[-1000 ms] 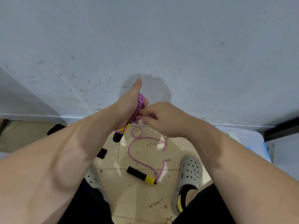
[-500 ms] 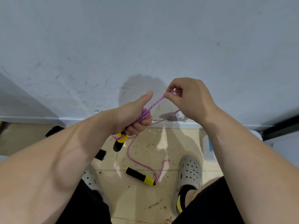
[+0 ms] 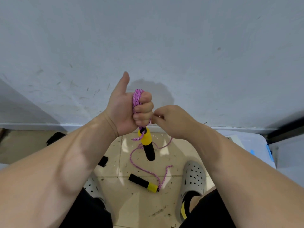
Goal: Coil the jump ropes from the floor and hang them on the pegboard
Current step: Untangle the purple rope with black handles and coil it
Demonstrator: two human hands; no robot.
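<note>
Left hand [image 3: 128,111] clenched round pink rope [image 3: 137,98] coils, keeping wraps tight; handle [image 3: 148,145] dangles below. Right hand [image 3: 171,122] pinches loose strand, likely feeding next wrap. Other handle [image 3: 144,183] lies on floor [image 3: 125,203].

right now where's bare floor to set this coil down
Mostly bare tile near you, bordered by the fallen handle, left shoe and right shoe. Crowded ahead: loose rope snakes between that handle and the hanging handle.
</note>
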